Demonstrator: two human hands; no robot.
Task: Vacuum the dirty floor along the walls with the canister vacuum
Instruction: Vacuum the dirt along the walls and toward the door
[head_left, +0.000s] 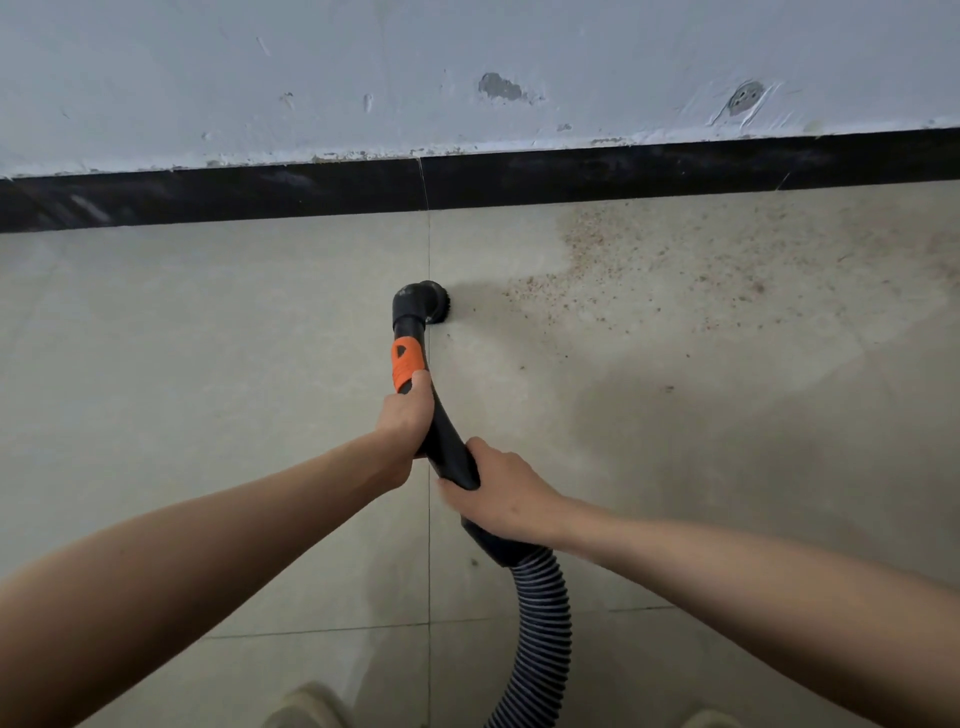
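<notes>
A black vacuum handle tube (447, 436) with an orange slider (407, 366) ends in a small round brush nozzle (423, 304) that sits on the pale tiled floor (208, 364). My left hand (406, 415) grips the tube just below the orange part. My right hand (501, 491) grips it lower down, where the ribbed hose (540, 618) begins. Reddish-brown dust and crumbs (675, 265) lie scattered on the tile to the right of the nozzle, up to the wall. The canister itself is out of view.
A black baseboard (467, 179) runs along a scuffed white wall (363, 78) straight ahead. A socket hole (745, 98) sits low on the wall at right. The hose trails down past my feet (306, 706) at the bottom edge.
</notes>
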